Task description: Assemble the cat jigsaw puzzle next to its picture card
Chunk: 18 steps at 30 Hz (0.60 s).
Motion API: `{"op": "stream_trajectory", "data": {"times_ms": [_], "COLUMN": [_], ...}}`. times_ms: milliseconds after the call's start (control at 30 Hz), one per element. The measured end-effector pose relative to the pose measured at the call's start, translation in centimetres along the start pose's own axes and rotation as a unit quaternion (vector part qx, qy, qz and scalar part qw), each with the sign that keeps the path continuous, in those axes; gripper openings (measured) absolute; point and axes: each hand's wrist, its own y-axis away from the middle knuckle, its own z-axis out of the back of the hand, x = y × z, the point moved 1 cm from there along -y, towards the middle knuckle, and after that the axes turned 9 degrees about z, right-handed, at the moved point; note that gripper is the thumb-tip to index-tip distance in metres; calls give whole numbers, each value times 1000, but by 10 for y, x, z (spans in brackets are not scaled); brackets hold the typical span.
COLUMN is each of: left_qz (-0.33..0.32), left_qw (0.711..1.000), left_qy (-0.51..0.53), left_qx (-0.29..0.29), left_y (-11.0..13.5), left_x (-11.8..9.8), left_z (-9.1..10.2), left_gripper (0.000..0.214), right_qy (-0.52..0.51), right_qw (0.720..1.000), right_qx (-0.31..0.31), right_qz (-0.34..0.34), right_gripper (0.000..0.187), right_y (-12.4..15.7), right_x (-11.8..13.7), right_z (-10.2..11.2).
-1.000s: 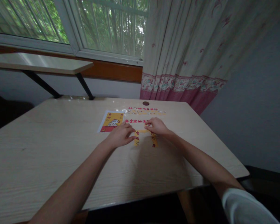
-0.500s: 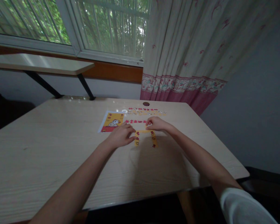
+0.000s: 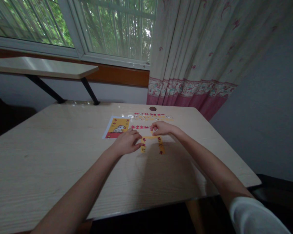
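Note:
Yellow jigsaw pieces joined as a frame (image 3: 160, 146) lie on the table, with a left side, a right side and a top strip. My left hand (image 3: 128, 142) rests at the frame's upper left corner, thumb and fingers apart, touching or nearly touching it. Just above the top strip, my right hand (image 3: 163, 128) pinches a small yellow puzzle piece (image 3: 152, 133), mostly hidden by the fingers. A row of red puzzle pieces (image 3: 139, 127) lies beyond, partly behind the right hand. The reference picture (image 3: 119, 126), a white animal on yellow and red, lies left of it.
Farther back on the table (image 3: 63, 156) lie more rows of red, white and yellow pieces (image 3: 153, 117). Behind them is a round cable hole (image 3: 152, 109). A raised shelf (image 3: 44, 67) stands at the back left, and a curtain (image 3: 185, 87) hangs behind the table.
My right hand has shifted slightly left above the top strip, covering more of the red row. My left hand has stayed in place.

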Motion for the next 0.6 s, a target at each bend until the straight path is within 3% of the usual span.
{"op": "stream_trajectory", "data": {"times_ms": [167, 300, 433, 600], "left_qz": [7, 59, 111, 147], "left_qw": [999, 997, 982, 936], "left_qy": [-39, -26, 137, 313], "left_qx": [-8, -39, -70, -64], "left_y": [1, 1, -4, -9], "left_x": [-9, -16, -26, -42], "left_z": [1, -3, -13, -25], "left_gripper": [21, 19, 18, 19], "right_qy": [-27, -91, -175, -193], "right_qw": [998, 989, 964, 947], "right_qx": [-47, -112, -196, -256], "right_qz": [29, 25, 30, 1], "right_gripper": [22, 11, 19, 18], "right_y": [2, 14, 37, 65], "right_x": [1, 4, 13, 25], "right_z": [-3, -6, -14, -34]}}
